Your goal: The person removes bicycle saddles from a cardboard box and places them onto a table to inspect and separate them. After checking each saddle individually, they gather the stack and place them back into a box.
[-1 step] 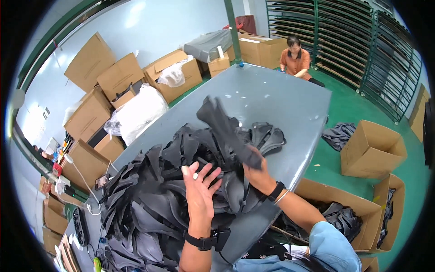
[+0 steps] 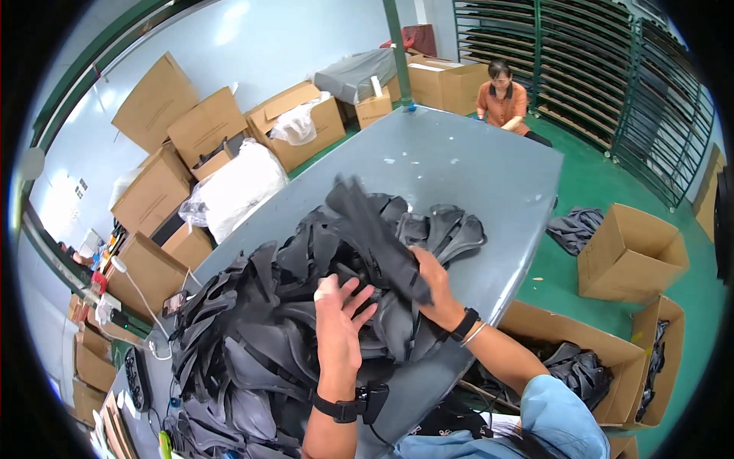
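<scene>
My right hand [image 2: 434, 291] is closed round the lower end of a dark grey, curved padded piece [image 2: 375, 237], which slants up and to the left over a pile. The piece is smeared by motion, so its exact kind is unclear. My left hand [image 2: 340, 325] is open, palm up and fingers spread, just in front of the pile. A white patch shows at one fingertip. The pile of similar dark grey pieces [image 2: 260, 356] covers the near left of the table. Several more such pieces [image 2: 451, 233] lie fanned out at its far right edge.
The grey table [image 2: 489, 168] has its right edge by my right forearm. Cardboard boxes stand beyond it on the left; an open carton [image 2: 604, 268] and a carton with dark pieces [image 2: 627, 352] stand right. A person in orange [image 2: 502, 103] sits near green racks [image 2: 581, 69].
The held piece has dropped slightly and its upper end has shifted down and left. My right hand has moved a little lower; my left hand stays open in nearly the same place.
</scene>
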The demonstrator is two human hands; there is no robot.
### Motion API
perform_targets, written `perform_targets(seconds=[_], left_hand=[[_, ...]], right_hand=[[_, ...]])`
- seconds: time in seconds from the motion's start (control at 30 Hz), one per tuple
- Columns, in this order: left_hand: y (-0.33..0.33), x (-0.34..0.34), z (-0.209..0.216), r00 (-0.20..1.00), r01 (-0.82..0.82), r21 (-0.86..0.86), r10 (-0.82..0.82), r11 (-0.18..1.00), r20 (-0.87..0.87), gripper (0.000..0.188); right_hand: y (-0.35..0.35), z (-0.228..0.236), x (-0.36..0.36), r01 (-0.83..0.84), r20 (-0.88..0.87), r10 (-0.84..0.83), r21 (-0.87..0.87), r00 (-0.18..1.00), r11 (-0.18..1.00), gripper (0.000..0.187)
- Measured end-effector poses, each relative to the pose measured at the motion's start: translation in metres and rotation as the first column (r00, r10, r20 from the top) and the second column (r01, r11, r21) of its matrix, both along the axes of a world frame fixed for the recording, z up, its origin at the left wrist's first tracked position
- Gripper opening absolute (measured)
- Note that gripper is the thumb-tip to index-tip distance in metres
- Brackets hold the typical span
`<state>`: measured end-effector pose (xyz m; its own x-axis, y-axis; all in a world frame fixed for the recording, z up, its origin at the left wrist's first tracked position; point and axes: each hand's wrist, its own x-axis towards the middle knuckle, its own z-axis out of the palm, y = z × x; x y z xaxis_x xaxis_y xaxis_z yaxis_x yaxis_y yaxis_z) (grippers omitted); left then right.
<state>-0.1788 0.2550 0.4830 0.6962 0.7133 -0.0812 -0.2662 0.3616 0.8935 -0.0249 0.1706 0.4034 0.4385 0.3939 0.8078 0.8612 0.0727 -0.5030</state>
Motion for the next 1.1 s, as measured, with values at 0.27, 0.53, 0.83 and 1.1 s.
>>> perform_targets(seconds=[0.27,0.53,0.83,1.1], left_hand=[[-0.022,-0.047,0.014,0.991,-0.088,0.142,0.101,0.986,-0.087,0.034],[0.005,-0.104,-0.029,0.973,-0.166,0.03,0.168,0.986,-0.159,0.024],[0.055,-0.191,0.003,0.75,0.019,0.683,0.441,0.731,-0.493,0.028],[0.06,-0.176,0.014,0.871,-0.274,0.446,0.417,0.852,-0.261,0.015]], right_hand=[[0.025,-0.006,-0.022,0.054,0.334,-0.024,-0.082,0.942,0.995,0.053],[0.035,0.013,-0.034,-0.035,0.439,0.084,-0.118,0.895,0.992,0.037],[0.048,0.027,0.029,-0.488,-0.657,0.386,0.032,0.647,0.872,0.025],[0.082,0.039,0.031,-0.536,-0.861,0.39,0.172,0.325,0.827,0.03]])
